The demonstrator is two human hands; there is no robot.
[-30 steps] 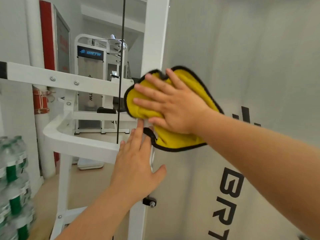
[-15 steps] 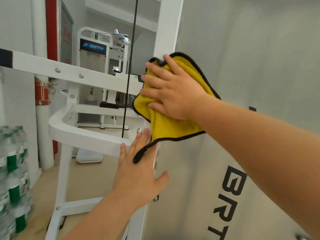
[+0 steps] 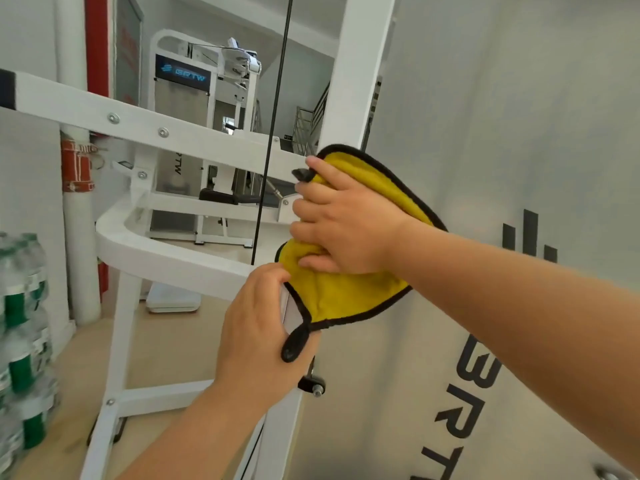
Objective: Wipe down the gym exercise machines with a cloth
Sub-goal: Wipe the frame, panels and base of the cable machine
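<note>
Our right grip (image 3: 346,223) bunches a yellow cloth (image 3: 332,296) with black edging against the white upright (image 3: 360,64) of a gym machine. Its fingers are curled into the fabric and hold it where the post meets the machine's grey panel (image 3: 502,116). The cloth spreads out from under the palm onto that panel, above and below the hand. Its black hanging loop (image 3: 294,341) droops across our left grip (image 3: 256,327). The left grip sits just below the right one, fingers hooked round the edge of the same upright and holding it; we cannot make out its thumb behind the loop. Black letters (image 3: 481,372), of which we read B, R and T, run down the panel at lower right. Left of the upright, a thin black cable (image 3: 273,133) drops past a white crossbar (image 3: 138,123) fastened with bolts to a curved white bar (image 3: 156,251) of the frame. A small black knob (image 3: 311,384) sticks out of the upright beside our left wrist. Through the frame we see a second white machine (image 3: 180,109) with a blue-lit sign reading BRTW, standing on a tan floor (image 3: 166,341). A white pipe (image 3: 81,254) with a red fitting stands by the wall at left. Water bottles (image 3: 20,341) with green labels are stacked at the lower left edge, blurred.
</note>
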